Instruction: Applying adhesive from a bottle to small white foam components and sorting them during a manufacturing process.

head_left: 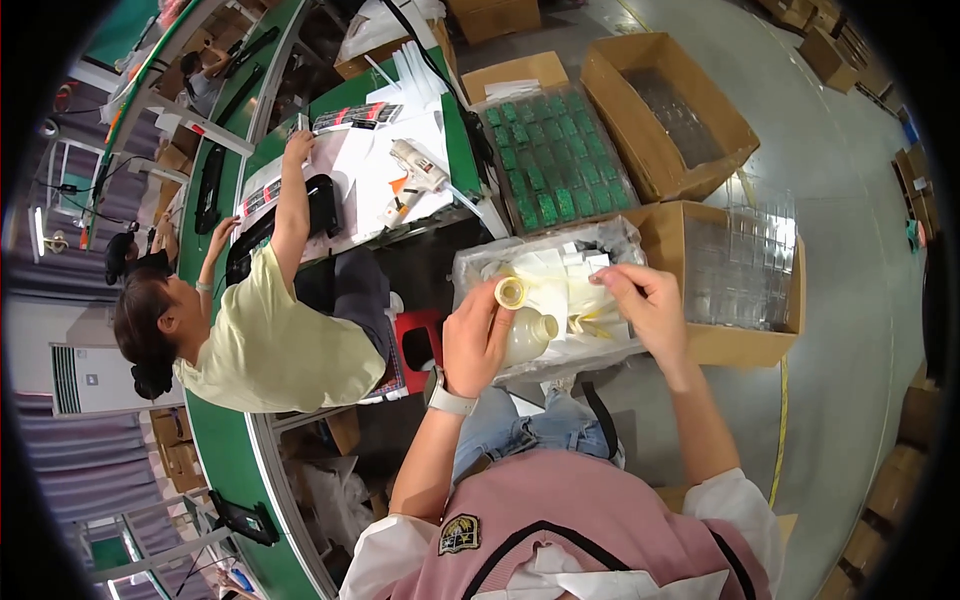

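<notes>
My left hand [474, 338], with a watch on its wrist, is closed round a small pale translucent bottle [527, 340] whose open neck faces right. The same hand also holds a round yellowish cap [510, 292] between thumb and fingers, its hollow side showing. To the right, my right hand [648, 302] is pinched at the fingertips; what sits between them, if anything, is too small to make out. Below both hands is a plastic-lined box [470, 270] with white paper pieces and yellow-stained strips [590, 322] inside.
Beyond the lined box lies a clear tray of green circuit boards [560, 150]. Cardboard boxes [720, 345] with clear plastic trays stand at the right. On the left, a co-worker [270, 330] in a yellow-green shirt reaches over a green bench [455, 150] holding a glue bottle [418, 165].
</notes>
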`<state>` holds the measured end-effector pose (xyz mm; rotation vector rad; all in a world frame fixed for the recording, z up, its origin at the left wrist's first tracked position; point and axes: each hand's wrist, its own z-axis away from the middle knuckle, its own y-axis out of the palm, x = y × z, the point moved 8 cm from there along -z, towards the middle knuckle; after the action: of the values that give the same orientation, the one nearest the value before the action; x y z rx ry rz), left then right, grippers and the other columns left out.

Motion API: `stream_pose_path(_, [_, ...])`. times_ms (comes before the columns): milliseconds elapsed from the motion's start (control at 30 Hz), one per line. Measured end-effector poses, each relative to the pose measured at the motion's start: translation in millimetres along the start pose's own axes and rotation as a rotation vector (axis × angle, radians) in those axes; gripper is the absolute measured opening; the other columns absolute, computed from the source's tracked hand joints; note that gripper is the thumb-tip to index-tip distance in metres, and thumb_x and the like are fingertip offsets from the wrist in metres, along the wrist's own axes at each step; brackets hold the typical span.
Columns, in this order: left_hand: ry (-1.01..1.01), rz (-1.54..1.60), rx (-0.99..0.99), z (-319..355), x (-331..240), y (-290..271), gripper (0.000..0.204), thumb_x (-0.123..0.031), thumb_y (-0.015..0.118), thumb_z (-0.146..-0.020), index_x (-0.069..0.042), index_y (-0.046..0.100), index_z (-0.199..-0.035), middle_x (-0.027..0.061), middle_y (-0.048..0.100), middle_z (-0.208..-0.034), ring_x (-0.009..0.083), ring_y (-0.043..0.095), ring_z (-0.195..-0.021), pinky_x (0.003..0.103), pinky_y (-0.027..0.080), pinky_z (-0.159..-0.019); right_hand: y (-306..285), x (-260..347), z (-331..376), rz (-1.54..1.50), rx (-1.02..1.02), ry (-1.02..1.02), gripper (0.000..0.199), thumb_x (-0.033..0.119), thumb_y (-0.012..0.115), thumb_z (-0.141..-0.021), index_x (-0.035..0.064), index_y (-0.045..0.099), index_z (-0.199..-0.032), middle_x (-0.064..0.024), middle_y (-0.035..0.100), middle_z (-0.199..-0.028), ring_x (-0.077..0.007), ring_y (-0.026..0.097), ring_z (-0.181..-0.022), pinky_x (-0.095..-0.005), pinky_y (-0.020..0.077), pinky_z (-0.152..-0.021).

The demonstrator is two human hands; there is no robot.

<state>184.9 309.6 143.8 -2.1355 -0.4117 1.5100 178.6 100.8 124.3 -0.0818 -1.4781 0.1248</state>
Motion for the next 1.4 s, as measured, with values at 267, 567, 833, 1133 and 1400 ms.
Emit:
stream_pose_path(267, [-0.393, 1.407, 0.148, 25.2, 11.4, 37.0, 0.027, -0.033, 0.038, -0.099, -0.013, 0.043, -0.115, 0.0073, 0.058, -0.082, 0.0220, 0.059, -0.066, 0.036, 0.046, -0.065, 7.0, -2.9, 13.3, -0.357, 0.044, -0.054, 0.021, 0.011, 0.054, -0.091, 0.0000, 0.062, -0.107, 0.0015, 0.053, -0.077, -0.0022, 0.045, -0.060, -0.0157, 0.0350, -0.052])
stream_pose_path(567, [-0.242, 2.154, 0.300, 39.3, -16.4, 60.9, 0.028, -0.042, 0.023, -0.100, -0.022, 0.035, -0.116, 0.0041, 0.057, -0.086, 0.0247, 0.058, -0.059, 0.041, 0.043, -0.065, 26.9, 15.8, 37.1, -0.149, -0.004, -0.212, 0.011, 0.005, 0.057, -0.088, 0.0004, 0.057, -0.098, 0.0000, 0.054, -0.081, -0.0030, 0.046, -0.068, -0.0172, 0.0371, -0.060])
stream_pose_path(833, [-0.312, 2.261, 0.338, 39.5, -31.5, 72.7, 0.031, -0.039, 0.017, -0.101, -0.019, 0.036, -0.115, 0.0041, 0.055, -0.085, 0.0241, 0.059, -0.057, 0.040, 0.042, -0.065, 35.0, 24.5, 53.4, -0.296, 0.001, -0.183, 0.013, -0.003, 0.058, -0.084, 0.0014, 0.049, -0.093, -0.0040, 0.058, -0.081, -0.0057, 0.055, -0.072, -0.0192, 0.0447, -0.062])
stream_pose_path(1133, [-0.252, 2.358, 0.446, 37.5, -43.3, 82.8, 0.030, -0.037, 0.017, -0.102, -0.020, 0.037, -0.117, 0.0045, 0.057, -0.088, 0.0244, 0.059, -0.058, 0.041, 0.044, -0.068, 35.6, 29.4, 58.2, -0.279, -0.029, -0.335, 0.012, -0.008, 0.056, -0.084, -0.0020, 0.047, -0.089, -0.0098, 0.059, -0.081, -0.0081, 0.058, -0.065, -0.0196, 0.0485, -0.053])
stream_pose_path(1400, [-0.325, 2.368, 0.411, 40.6, -46.0, 82.4, 0.032, -0.037, 0.016, -0.102, -0.021, 0.038, -0.118, 0.0041, 0.057, -0.088, 0.0234, 0.058, -0.057, 0.040, 0.043, -0.067, 35.4, 33.9, 63.9, -0.274, -0.111, -0.410, 0.012, -0.009, 0.054, -0.084, -0.0018, 0.046, -0.089, -0.0106, 0.058, -0.081, -0.0075, 0.055, -0.063, -0.0194, 0.0466, -0.055])
